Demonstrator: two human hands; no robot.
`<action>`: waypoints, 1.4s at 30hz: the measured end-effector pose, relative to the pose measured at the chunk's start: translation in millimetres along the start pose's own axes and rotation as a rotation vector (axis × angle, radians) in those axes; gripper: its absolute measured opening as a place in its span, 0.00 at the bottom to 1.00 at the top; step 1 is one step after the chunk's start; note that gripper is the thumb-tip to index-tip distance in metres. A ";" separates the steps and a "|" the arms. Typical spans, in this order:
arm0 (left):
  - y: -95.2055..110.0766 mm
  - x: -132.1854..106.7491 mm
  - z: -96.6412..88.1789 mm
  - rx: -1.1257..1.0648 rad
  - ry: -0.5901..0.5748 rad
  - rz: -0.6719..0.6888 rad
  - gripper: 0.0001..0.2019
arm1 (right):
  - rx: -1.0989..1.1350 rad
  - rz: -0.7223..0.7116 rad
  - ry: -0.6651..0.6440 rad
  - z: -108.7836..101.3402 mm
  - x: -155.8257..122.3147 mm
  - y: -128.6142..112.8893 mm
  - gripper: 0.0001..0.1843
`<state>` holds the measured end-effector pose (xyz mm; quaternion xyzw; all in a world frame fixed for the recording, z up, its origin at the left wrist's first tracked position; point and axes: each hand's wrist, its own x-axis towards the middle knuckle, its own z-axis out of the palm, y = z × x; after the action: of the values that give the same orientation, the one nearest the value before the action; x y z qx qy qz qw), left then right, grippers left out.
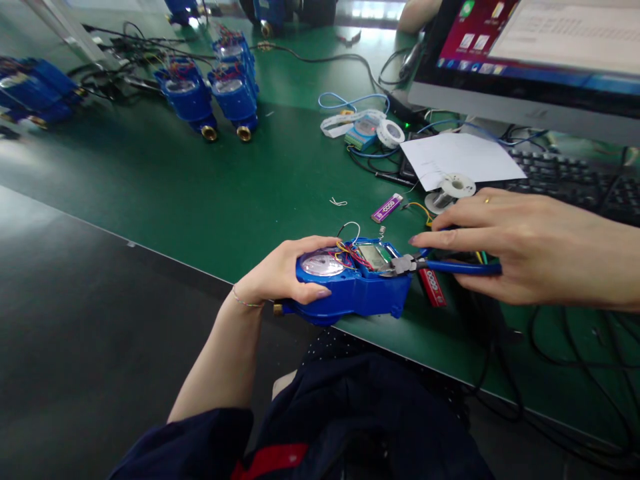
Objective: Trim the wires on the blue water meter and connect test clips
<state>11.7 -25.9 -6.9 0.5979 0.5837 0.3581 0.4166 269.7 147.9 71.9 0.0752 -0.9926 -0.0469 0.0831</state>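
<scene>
My left hand (283, 273) grips the left end of an open blue water meter (353, 287) at the near edge of the green table (225, 187). The meter shows a round dial, coloured wires and a small circuit board. My right hand (505, 247) is closed on blue-handled cutting pliers (440, 265), whose jaws rest at the board on the meter's right side. A red battery (433, 288) lies just right of the meter, under the pliers.
Several blue meters (220, 93) stand at the far left with cables. A purple battery (387, 207), solder spool (450, 190), paper sheet (460, 159), tape roll (390, 133), keyboard (575, 180) and monitor (540, 53) sit to the right. Another person's arm (417, 15) shows at the top.
</scene>
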 end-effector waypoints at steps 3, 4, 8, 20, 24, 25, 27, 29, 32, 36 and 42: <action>0.4 0.0 -0.3 0.003 0.000 -0.005 0.39 | -0.017 -0.027 0.012 0.1 1.5 1.0 0.17; 0.6 -0.1 -0.4 0.002 0.000 -0.007 0.39 | -0.023 -0.041 0.015 -0.2 2.0 1.0 0.17; 2.3 -0.3 -0.2 -0.008 0.001 -0.005 0.39 | -0.041 -0.074 0.008 -2.5 3.9 0.3 0.16; 1.7 0.0 0.0 0.000 0.002 -0.008 0.38 | -0.136 -0.025 0.066 2.3 -15.0 -17.1 0.17; 1.2 -0.7 0.2 0.000 0.002 -0.010 0.38 | -0.066 0.041 0.060 5.4 -13.2 -17.4 0.15; 1.5 -0.8 0.3 -0.004 0.002 -0.010 0.38 | -0.029 0.048 0.060 5.7 -11.6 -15.8 0.15; 2.3 -0.8 0.4 -0.012 0.001 -0.014 0.38 | 0.034 0.046 0.040 5.8 -8.2 -11.6 0.15; 3.3 -0.6 0.4 -0.013 0.001 -0.013 0.38 | 0.073 0.046 0.017 5.3 -5.3 -7.5 0.16; 4.0 0.0 0.4 0.002 0.005 -0.006 0.38 | 0.104 0.035 -0.001 4.3 -1.7 -3.3 0.16; 2.8 -0.1 0.4 0.003 0.008 0.006 0.38 | 0.127 0.031 -0.016 3.9 1.9 -0.1 0.17; 1.6 -0.3 -0.2 -0.002 0.007 0.009 0.38 | 0.076 -0.002 0.033 5.4 0.5 -2.6 0.16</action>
<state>12.2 -26.2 -5.4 0.5988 0.5820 0.3626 0.4139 268.6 145.6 66.4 0.0802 -0.9920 -0.0082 0.0967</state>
